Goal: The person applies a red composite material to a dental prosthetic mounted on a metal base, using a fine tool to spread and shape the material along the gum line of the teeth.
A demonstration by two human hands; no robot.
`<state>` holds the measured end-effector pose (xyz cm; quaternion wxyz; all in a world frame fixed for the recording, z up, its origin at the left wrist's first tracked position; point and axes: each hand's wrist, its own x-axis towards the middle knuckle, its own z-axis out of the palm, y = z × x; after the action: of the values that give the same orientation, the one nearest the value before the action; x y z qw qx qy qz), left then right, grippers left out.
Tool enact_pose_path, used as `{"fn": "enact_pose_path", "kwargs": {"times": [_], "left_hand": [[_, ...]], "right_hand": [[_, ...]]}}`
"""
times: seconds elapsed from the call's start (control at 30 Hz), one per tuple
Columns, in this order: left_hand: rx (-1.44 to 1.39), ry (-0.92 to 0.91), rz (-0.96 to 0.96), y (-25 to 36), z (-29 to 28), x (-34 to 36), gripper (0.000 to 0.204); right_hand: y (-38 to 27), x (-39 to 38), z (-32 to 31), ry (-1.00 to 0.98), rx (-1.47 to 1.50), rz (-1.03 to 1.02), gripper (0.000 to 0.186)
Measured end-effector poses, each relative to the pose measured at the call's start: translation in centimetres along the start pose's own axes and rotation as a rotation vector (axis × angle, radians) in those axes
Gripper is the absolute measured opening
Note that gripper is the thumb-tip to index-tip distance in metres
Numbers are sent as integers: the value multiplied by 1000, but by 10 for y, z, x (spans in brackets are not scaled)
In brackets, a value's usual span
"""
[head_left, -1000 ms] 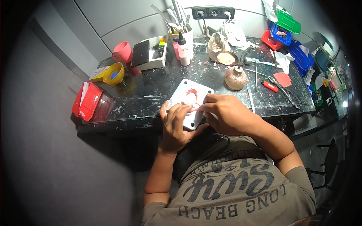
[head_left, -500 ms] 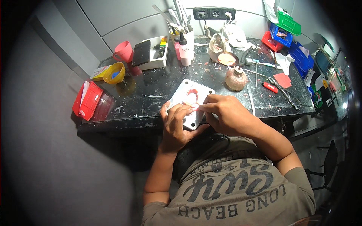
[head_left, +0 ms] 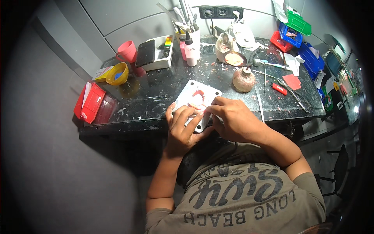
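At the bench's front edge sits a white plate [head_left: 184, 95] with rounded corners and dark corner holes. Its middle bears a curved patch of red wax-like material [head_left: 200, 93] around a pale area. My left hand [head_left: 180, 126] grips the plate, thumb along the near edge and fingers bent over its top. From the right, my right hand [head_left: 237, 117] reaches over the plate, thumb and forefinger pinched at a thin red strip [head_left: 202, 108]. The strip lies close to my left fingertips; its far end is partly hidden by my fingers.
A round flask-like burner [head_left: 244, 81], red lighter [head_left: 279, 89] and metal strip [head_left: 259, 104] lie to the right. Behind stand a squeeze bottle [head_left: 190, 52] and a pan [head_left: 234, 59]. A yellow bowl [head_left: 117, 74] and red box [head_left: 91, 103] are left.
My left forefinger has shifted slightly nearer the right fingertips at the red strip. Otherwise both hands and the plate stay nearly in place; the whole view has moved a touch.
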<state>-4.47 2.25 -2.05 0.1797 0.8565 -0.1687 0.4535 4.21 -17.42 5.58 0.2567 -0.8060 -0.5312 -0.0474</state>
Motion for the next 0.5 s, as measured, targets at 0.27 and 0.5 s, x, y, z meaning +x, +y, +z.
{"fn": "enact_pose_path", "kwargs": {"times": [0.27,0.5], "left_hand": [[10,-8,-1,1,-1,0,48],[47,-38,-14,4,-3,3,48]], "right_hand": [[-3,-4,1,-8,37,51,28],[-3,-5,1,-19,44,58,31]]}}
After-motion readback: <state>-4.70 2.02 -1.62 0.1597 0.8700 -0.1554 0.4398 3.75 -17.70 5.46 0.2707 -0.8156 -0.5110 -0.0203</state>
